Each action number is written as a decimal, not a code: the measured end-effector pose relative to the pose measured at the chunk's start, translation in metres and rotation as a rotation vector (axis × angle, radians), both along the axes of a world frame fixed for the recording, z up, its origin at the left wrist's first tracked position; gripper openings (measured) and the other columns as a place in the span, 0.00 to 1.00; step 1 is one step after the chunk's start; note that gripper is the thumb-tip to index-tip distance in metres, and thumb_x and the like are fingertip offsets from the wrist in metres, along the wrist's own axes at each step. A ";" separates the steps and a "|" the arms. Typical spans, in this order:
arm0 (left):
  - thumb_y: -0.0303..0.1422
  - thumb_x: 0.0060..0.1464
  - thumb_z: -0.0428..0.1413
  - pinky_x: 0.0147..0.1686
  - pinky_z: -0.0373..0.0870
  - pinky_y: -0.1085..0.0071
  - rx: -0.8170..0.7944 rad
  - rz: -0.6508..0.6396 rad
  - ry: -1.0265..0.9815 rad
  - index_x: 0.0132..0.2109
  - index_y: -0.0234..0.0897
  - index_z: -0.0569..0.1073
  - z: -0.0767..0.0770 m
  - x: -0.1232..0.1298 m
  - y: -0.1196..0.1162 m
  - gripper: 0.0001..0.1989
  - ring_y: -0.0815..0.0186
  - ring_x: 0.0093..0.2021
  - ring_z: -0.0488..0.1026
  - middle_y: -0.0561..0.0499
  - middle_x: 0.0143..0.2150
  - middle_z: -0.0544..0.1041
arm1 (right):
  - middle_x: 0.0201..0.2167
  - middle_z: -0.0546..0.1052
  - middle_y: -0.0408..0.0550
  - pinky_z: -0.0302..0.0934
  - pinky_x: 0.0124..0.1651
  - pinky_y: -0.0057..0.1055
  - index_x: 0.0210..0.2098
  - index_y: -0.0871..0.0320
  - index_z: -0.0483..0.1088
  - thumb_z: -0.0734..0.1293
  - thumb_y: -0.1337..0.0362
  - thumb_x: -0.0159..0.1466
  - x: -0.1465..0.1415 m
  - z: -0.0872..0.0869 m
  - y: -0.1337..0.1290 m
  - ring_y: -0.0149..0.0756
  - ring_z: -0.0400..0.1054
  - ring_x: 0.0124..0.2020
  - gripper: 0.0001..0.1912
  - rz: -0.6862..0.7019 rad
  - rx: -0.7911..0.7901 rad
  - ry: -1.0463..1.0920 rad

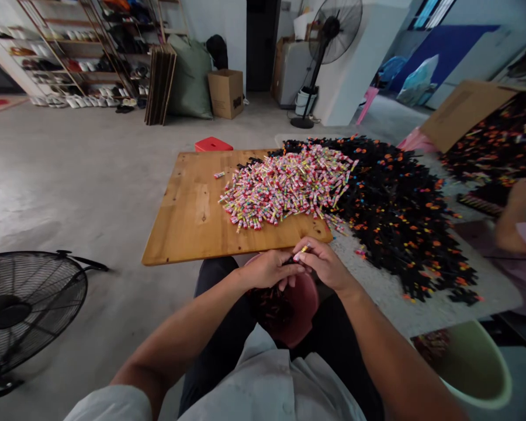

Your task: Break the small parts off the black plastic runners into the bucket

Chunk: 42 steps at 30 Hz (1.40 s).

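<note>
Over a red tub [305, 307] between the knees, my two hands meet. My right hand [328, 266] pinches a small tube [304, 250] with a yellow and pink wrapper. The fingers of my left hand [269, 270] are closed around a small black piece, mostly hidden, close against the tube. Just beyond, a heap of similar wrapped tubes [284, 187] lies on a wooden board [188, 216]. To its right spreads a large pile of black pieces [390, 204] with orange, yellow and blue tips. Dark pieces lie inside the tub, partly covered by my left hand.
A grey table [456, 313] carries the black pile. Below its right end stands a pale green tub [477, 362]. Another person's arm [515, 219] is at the far right, near a cardboard box [469, 114]. A floor fan [30, 316] stands left, a red stool [213, 144] behind the board.
</note>
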<state>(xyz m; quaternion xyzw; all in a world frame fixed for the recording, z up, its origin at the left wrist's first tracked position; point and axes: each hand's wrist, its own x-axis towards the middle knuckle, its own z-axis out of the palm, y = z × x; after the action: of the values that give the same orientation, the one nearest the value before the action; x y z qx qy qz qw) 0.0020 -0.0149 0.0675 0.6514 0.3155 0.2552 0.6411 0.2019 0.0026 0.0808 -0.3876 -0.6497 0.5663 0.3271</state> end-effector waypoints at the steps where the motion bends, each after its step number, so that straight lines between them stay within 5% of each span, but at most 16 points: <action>1: 0.47 0.68 0.55 0.19 0.61 0.81 0.011 0.000 0.012 0.49 0.33 0.76 -0.001 0.001 0.000 0.19 0.75 0.19 0.70 0.52 0.27 0.77 | 0.25 0.72 0.39 0.59 0.27 0.27 0.39 0.54 0.73 0.68 0.58 0.65 -0.001 -0.001 -0.004 0.31 0.64 0.24 0.07 -0.021 0.036 -0.013; 6: 0.49 0.67 0.53 0.21 0.67 0.77 0.058 0.013 0.092 0.49 0.35 0.76 -0.008 0.005 0.003 0.21 0.69 0.22 0.74 0.50 0.30 0.79 | 0.36 0.78 0.45 0.66 0.36 0.29 0.49 0.54 0.74 0.66 0.55 0.70 0.005 -0.013 -0.016 0.34 0.71 0.32 0.13 -0.097 0.111 -0.050; 8: 0.50 0.66 0.54 0.29 0.74 0.73 0.134 0.020 0.153 0.50 0.37 0.78 -0.010 -0.001 0.006 0.21 0.64 0.30 0.80 0.46 0.36 0.82 | 0.36 0.80 0.45 0.67 0.36 0.30 0.55 0.54 0.73 0.65 0.54 0.70 0.023 -0.022 -0.009 0.34 0.73 0.31 0.18 -0.083 0.084 -0.175; 10: 0.46 0.63 0.59 0.48 0.76 0.67 0.285 0.051 0.233 0.55 0.42 0.80 -0.013 -0.010 0.012 0.19 0.56 0.49 0.81 0.45 0.50 0.83 | 0.37 0.81 0.45 0.68 0.39 0.30 0.59 0.53 0.72 0.65 0.56 0.70 0.055 -0.033 0.004 0.36 0.75 0.34 0.19 -0.253 0.125 -0.477; 12: 0.44 0.62 0.60 0.62 0.68 0.61 0.366 0.050 0.337 0.60 0.46 0.77 -0.017 -0.020 0.017 0.21 0.53 0.61 0.75 0.48 0.60 0.80 | 0.41 0.82 0.48 0.67 0.46 0.31 0.56 0.54 0.75 0.63 0.61 0.70 0.095 -0.042 0.016 0.38 0.77 0.41 0.17 -0.562 0.180 -0.850; 16: 0.46 0.61 0.60 0.58 0.71 0.62 0.311 0.049 0.474 0.60 0.45 0.78 -0.028 -0.024 0.020 0.24 0.52 0.56 0.79 0.47 0.58 0.81 | 0.49 0.78 0.64 0.65 0.51 0.39 0.53 0.63 0.76 0.62 0.63 0.71 0.161 -0.056 0.028 0.49 0.75 0.49 0.17 -0.864 0.151 -1.113; 19: 0.47 0.60 0.60 0.48 0.75 0.65 0.268 0.018 0.443 0.57 0.42 0.79 -0.035 -0.008 0.019 0.23 0.55 0.47 0.82 0.46 0.50 0.84 | 0.53 0.74 0.61 0.65 0.49 0.36 0.57 0.58 0.75 0.65 0.55 0.71 0.172 -0.066 0.030 0.47 0.75 0.47 0.20 -0.821 0.193 -1.207; 23: 0.45 0.61 0.59 0.47 0.74 0.68 0.276 -0.026 0.343 0.55 0.44 0.80 -0.044 0.020 0.022 0.19 0.58 0.45 0.82 0.49 0.45 0.85 | 0.54 0.70 0.57 0.64 0.47 0.34 0.58 0.52 0.75 0.64 0.53 0.72 0.155 -0.074 0.031 0.45 0.73 0.48 0.19 -0.633 0.283 -1.393; 31: 0.37 0.64 0.56 0.47 0.76 0.67 0.296 -0.053 0.306 0.57 0.40 0.78 -0.065 0.069 0.028 0.18 0.57 0.47 0.82 0.46 0.47 0.85 | 0.52 0.74 0.58 0.62 0.51 0.31 0.46 0.59 0.76 0.62 0.70 0.71 0.141 -0.085 0.009 0.40 0.71 0.48 0.11 -0.472 0.307 -1.193; 34: 0.30 0.62 0.56 0.58 0.73 0.61 0.550 0.039 0.357 0.63 0.37 0.73 -0.072 0.095 0.031 0.23 0.55 0.56 0.79 0.41 0.57 0.80 | 0.48 0.77 0.55 0.63 0.51 0.32 0.45 0.59 0.74 0.63 0.72 0.68 0.137 -0.086 -0.003 0.39 0.71 0.47 0.10 -0.481 0.302 -1.080; 37: 0.26 0.61 0.56 0.68 0.63 0.51 0.925 0.053 0.377 0.68 0.37 0.68 -0.077 0.119 0.036 0.28 0.51 0.69 0.67 0.38 0.68 0.70 | 0.37 0.79 0.47 0.67 0.41 0.30 0.42 0.57 0.72 0.65 0.68 0.66 0.126 -0.086 -0.013 0.36 0.73 0.37 0.06 -0.492 0.150 -0.697; 40: 0.29 0.66 0.54 0.63 0.69 0.50 1.078 -0.013 0.403 0.68 0.36 0.66 -0.083 0.130 0.041 0.25 0.52 0.62 0.73 0.38 0.60 0.77 | 0.32 0.80 0.44 0.66 0.32 0.28 0.41 0.57 0.74 0.66 0.63 0.64 0.124 -0.081 -0.016 0.35 0.73 0.29 0.08 -0.454 -0.094 -0.316; 42: 0.31 0.69 0.50 0.57 0.73 0.53 1.029 -0.016 0.415 0.66 0.34 0.68 -0.087 0.130 0.042 0.21 0.54 0.52 0.79 0.39 0.51 0.81 | 0.33 0.82 0.45 0.68 0.33 0.29 0.41 0.56 0.77 0.67 0.61 0.64 0.133 -0.073 -0.009 0.36 0.76 0.30 0.09 -0.484 -0.142 -0.430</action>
<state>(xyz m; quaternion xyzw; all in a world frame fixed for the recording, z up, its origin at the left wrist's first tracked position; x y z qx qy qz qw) 0.1318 0.0267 -0.0198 0.9195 0.2649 0.2378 0.1667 0.3346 -0.0062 0.0078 -0.6632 -0.5519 0.4211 0.2798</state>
